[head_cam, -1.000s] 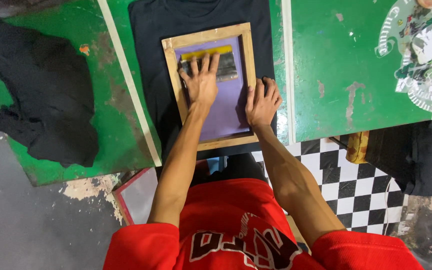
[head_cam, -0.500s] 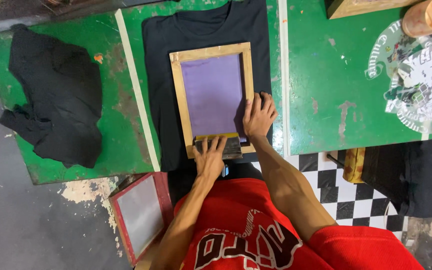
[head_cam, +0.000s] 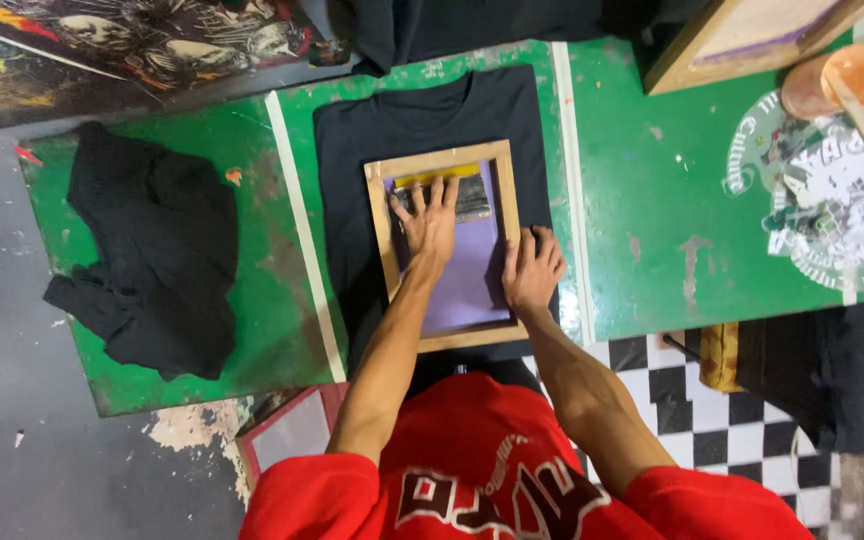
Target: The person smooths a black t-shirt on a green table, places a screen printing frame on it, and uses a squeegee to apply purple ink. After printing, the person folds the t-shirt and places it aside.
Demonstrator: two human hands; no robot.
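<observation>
- Pressing flat with spread fingers, the left hand [head_cam: 430,222] lies on a squeegee [head_cam: 447,198] at the far end of the purple mesh inside a wooden screen frame [head_cam: 380,240]; a yellow strip of ink shows just beyond the fingertips.
- The right hand [head_cam: 532,268] rests on the frame's right rail, nearer the body than the left hand, fingers curled loosely over the wood and holding it down.
- Under both hands the frame sits on a black T-shirt [head_cam: 422,115] spread flat on the green desk [head_cam: 642,210], collar pointing away from the person.
- Left of the left hand, past a pale tape line, a crumpled black garment [head_cam: 147,250] lies on the desk.
- Right of the right hand, well apart, a white printed patch [head_cam: 832,215] marks the desk, with an orange cup [head_cam: 852,75] and stick beyond it.
- Beyond that, at the far right corner, a second wooden frame [head_cam: 742,35] shows in part.
- Below the left forearm, another frame [head_cam: 292,435] leans near the floor.
</observation>
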